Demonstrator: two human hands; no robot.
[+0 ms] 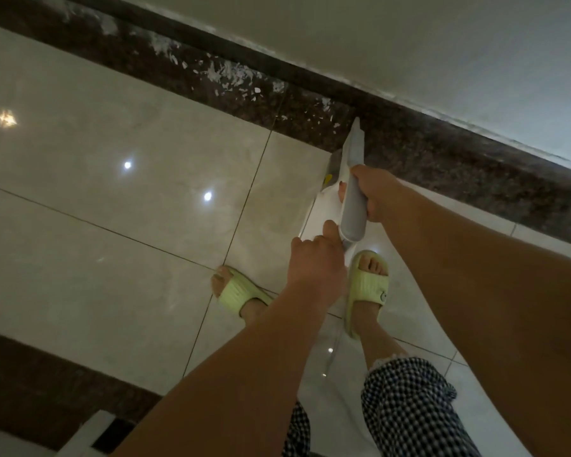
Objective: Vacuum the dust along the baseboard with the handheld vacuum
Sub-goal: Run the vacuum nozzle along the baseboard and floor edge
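Right hand (378,192) fingers curled round grey handle of handheld vacuum (351,189); one fingertip (342,189) seen past handle's far side. Left hand (315,260) fingers curled at vacuum's rear end, thumb raised against grey body; exact hold hidden. No readable writing; small yellow mark seen on white body. Vacuum held between both hands, nozzle (356,124) pointed at dark speckled baseboard (409,146), tip at its foot. White dust flakes (225,75) scattered along baseboard, left of nozzle. Green slippers (366,285) on glossy tiled floor (112,192) below hands.
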